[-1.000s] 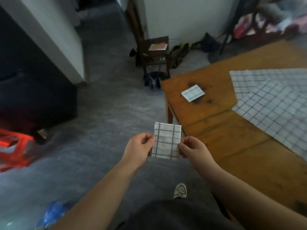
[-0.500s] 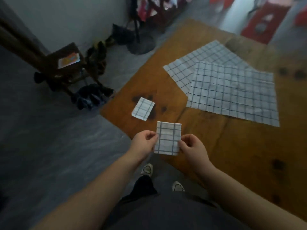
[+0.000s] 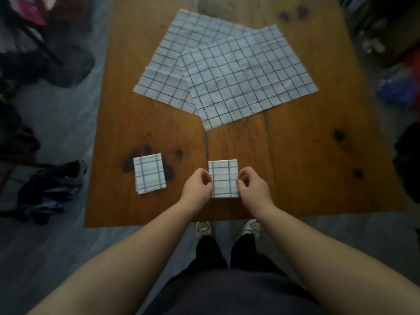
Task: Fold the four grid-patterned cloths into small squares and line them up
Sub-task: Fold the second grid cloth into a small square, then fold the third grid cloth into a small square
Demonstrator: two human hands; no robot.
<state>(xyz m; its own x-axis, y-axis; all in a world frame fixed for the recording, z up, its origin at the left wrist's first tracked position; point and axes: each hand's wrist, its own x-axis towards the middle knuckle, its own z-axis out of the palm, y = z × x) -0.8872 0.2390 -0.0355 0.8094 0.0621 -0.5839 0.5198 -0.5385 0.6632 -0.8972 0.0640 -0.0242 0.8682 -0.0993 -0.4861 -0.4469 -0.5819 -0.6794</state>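
Note:
A small folded grid cloth (image 3: 223,176) is over the near part of the wooden table (image 3: 306,169). My left hand (image 3: 198,189) pinches its left edge and my right hand (image 3: 252,189) pinches its right edge. Whether it lies on the wood or hovers just above it, I cannot tell. Another folded grid square (image 3: 148,175) lies flat to its left. Two unfolded grid cloths lie spread at the back: one (image 3: 247,78) overlaps the right part of the other (image 3: 168,64).
Dark clothing (image 3: 50,189) and bags lie on the grey floor left of the table. More clutter sits along the right side. The table's near edge is just above my shoes (image 3: 204,228).
My view has swung from the floor round to the table. Both hands carried the folded square from over the floor to over the table, right of the first folded square.

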